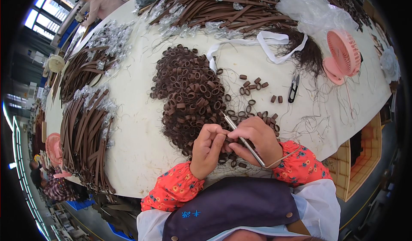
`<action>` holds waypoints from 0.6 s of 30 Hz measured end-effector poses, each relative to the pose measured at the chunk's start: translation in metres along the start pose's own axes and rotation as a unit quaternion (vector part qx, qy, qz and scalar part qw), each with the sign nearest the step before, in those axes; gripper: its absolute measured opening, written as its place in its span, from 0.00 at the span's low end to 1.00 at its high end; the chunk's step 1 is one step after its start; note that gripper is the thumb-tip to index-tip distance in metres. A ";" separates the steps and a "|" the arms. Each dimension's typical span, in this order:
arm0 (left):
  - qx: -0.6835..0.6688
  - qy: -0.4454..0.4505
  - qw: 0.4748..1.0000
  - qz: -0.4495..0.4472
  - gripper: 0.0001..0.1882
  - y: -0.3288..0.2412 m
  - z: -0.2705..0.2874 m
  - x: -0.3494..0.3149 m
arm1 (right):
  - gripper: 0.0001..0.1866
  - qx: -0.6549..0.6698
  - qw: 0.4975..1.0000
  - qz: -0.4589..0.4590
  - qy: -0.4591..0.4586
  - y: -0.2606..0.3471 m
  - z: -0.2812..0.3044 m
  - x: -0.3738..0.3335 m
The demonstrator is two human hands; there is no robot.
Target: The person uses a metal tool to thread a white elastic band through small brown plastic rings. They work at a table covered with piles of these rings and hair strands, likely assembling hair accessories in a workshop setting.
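Observation:
My right hand is closed around a slim silver pen-shaped tool with a thin tip, which slants up and to the left. A thin cord runs from its lower end past my wrist. Close beside it, my left hand is closed in a pinch, its fingertips meeting those of the right. Between them is a small brown piece, mostly hidden, that looks like a strap loop. Just beyond my hands rises a large heap of brown strap loops; several loose loops lie to its right.
Black thread snips, a white ribbon and a pink fan are on the right of the pale table. Brown straps with plastic wrap line the far side; more straps lie left. Another person is at far left.

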State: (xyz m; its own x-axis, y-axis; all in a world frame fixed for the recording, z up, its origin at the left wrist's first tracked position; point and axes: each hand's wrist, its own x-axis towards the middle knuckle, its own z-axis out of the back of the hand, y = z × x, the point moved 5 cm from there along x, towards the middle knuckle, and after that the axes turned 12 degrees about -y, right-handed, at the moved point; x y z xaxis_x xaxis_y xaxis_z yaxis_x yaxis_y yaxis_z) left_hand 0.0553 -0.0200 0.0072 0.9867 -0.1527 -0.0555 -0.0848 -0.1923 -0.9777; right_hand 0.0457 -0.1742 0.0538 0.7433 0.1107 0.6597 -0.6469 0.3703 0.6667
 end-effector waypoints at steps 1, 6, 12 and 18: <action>0.000 0.000 1.000 -0.004 0.05 0.000 0.001 0.000 | 0.20 -0.010 1.000 0.012 -0.001 0.001 0.000 0.000; -0.021 0.000 0.999 -0.032 0.05 -0.002 0.002 0.003 | 0.12 0.149 0.969 -0.198 -0.020 -0.013 0.004 -0.006; -0.008 -0.004 0.999 -0.031 0.04 -0.002 0.003 0.003 | 0.12 0.326 0.901 -0.285 0.003 -0.017 0.015 -0.007; -0.014 -0.010 1.000 -0.023 0.04 0.000 0.004 0.002 | 0.12 0.318 0.912 -0.261 0.009 -0.017 0.012 -0.007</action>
State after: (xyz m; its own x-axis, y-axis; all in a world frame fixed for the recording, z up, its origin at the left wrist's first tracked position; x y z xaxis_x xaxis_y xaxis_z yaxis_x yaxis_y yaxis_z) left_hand 0.0582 -0.0169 0.0067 0.9923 -0.1228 -0.0146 -0.0421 -0.2249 -0.9735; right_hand 0.0495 -0.1923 0.0419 0.9770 0.0895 0.1936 -0.1686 -0.2314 0.9581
